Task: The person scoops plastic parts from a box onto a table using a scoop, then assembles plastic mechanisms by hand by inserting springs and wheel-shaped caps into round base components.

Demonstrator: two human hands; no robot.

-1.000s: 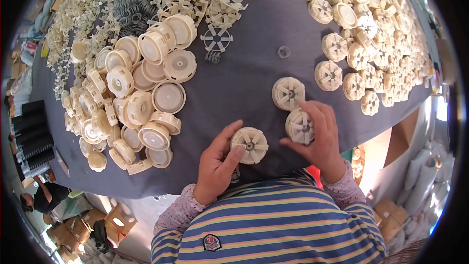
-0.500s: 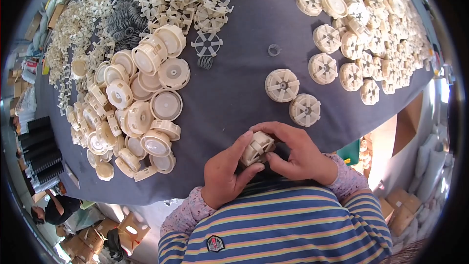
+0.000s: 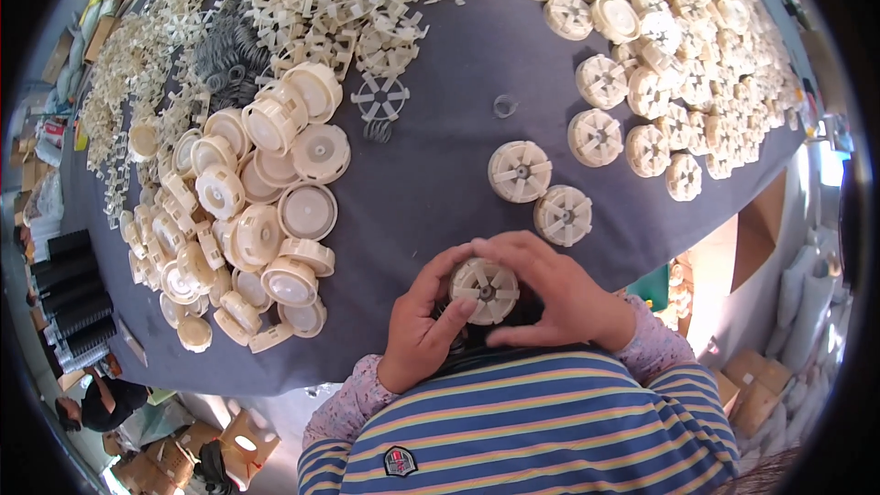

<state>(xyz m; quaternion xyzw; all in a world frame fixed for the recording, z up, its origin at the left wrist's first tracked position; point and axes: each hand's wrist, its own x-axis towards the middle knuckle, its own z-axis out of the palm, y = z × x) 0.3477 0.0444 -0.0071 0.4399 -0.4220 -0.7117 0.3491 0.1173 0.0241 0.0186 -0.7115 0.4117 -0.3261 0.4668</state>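
Note:
Close to my body, a cream round plastic cap with a spoked insert [image 3: 500, 305] is held up, its spoked face turned upward. My left hand [image 3: 417, 325] grips its left side, with the thumb lying across the face. Curled along the far and right edge of the same cap is my right hand [image 3: 566, 298], its thumb spread off below the rim. Beyond my hands lie two similar spoked caps [image 3: 520, 171] side by side. Farther off on the cloth are a single coil spring [image 3: 505, 106], a loose spoked ring [image 3: 379, 99] and another dark spring [image 3: 377, 131] beside that ring.
A dark grey cloth covers the table [image 3: 412, 192]. Open cream caps [image 3: 307, 210] are heaped at left, loose spoked rings [image 3: 357, 0] and dark springs [image 3: 229, 46] behind them. Spoked caps [image 3: 646, 149] fill the right side. Cardboard boxes [image 3: 761, 390] and a person [image 3: 110, 401] are beyond the edges.
The cap in my hands has turned from a tilted, edge-on pose to show its spoked face. My right thumb has moved off it, downward.

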